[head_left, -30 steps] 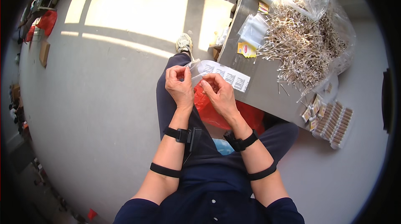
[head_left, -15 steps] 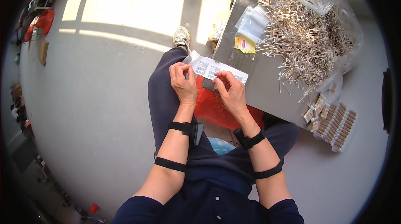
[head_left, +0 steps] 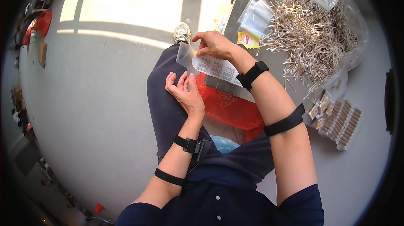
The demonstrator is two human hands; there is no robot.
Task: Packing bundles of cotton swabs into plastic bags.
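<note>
A long white printed paper strip (head_left: pixel 216 68) with a rounded left end lies at the near corner of the table. A clear plastic bag (head_left: pixel 184 56) is at that end, sticking out past the table edge over my left thigh. My right hand (head_left: pixel 214 45) reaches across from above, its thumb and a curled finger at the upper edge of the bag and strip, seemingly pinching the bag. My left hand (head_left: pixel 187 95) is just below, palm up, fingers loosely apart with nothing in them, fingertips close to the bag's lower edge. My right wrist covers the strip's right end.
A big heap of cotton swabs (head_left: pixel 309 32) spills from a clear plastic bag on the table (head_left: pixel 235 21). Left of it lie flat clear bags (head_left: pixel 256 17) and yellow cards (head_left: pixel 248 40). Packed swab bundles (head_left: pixel 343 123) stand at the right. Red plastic (head_left: pixel 229 108) hangs below the table edge.
My right hand has swung left and up over the strip to the bag end. My left hand has let go of the bag and dropped slightly, its fingers opening.
</note>
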